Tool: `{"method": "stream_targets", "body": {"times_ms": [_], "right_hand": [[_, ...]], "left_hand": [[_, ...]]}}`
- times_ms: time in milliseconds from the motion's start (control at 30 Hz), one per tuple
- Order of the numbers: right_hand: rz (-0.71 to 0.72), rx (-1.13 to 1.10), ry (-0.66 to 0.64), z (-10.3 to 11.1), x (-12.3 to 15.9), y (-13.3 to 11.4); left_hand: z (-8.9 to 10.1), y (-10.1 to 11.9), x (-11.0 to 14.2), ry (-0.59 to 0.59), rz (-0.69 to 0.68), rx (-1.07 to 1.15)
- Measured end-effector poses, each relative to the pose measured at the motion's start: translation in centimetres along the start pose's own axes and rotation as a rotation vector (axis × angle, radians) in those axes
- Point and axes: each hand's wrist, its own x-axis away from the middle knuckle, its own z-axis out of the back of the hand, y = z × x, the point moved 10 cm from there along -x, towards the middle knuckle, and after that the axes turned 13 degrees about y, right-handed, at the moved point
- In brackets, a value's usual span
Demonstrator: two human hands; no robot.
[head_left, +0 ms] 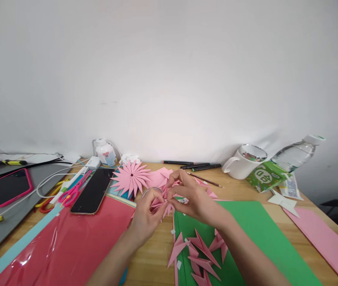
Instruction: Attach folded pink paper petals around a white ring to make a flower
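My left hand is closed on a pink folded paper piece, pinched between thumb and fingers. Close against it, my right hand has its thumb and forefinger brought together; whatever lies between those tips is too small to make out. More pink paper shows behind and below the hands, partly covered by them. A finished-looking pink paper pinwheel with many points rests just behind my left hand. Several pointed pink paper pieces lie on a green sheet under my right forearm, with small white squares nearby.
Left of my hands are a red sheet, a black phone, pink scissors and a white bottle. Markers and a pencil lie toward the wall. A white mug, green packet and water bottle stand right.
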Motion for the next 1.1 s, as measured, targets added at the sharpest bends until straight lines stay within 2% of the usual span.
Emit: {"method": "stream_targets", "body": {"times_ms": [233,367,467,767,967,1100], "right_hand": [[-0.06,-0.09,-0.013,0.2,0.0,-0.2],[-0.036,-0.079,0.046,1.1,0.0,-0.2],[0.007,0.013,0.068,1.2,0.1,0.0],[0.098,0.096,0.098,0.5,0.1,-0.7],[0.104,0.166,0.063,0.2,0.1,-0.9],[0.044,0.086,0.055,0.3,0.0,-0.7]], "left_hand": [[-1.0,-0.9,0.8,-0.079,0.001,-0.042],[-0.2,-0.4,0.5,-0.009,-0.022,-0.042],[0.4,-0.2,0.1,0.035,-0.032,-0.066],[0.2,0.3,0.1,0.012,-0.064,-0.03],[-0.5,-0.7,0.3,-0.061,-0.005,-0.049],[-0.8,-0.8,0.4,-0.072,0.035,-0.009]]}}
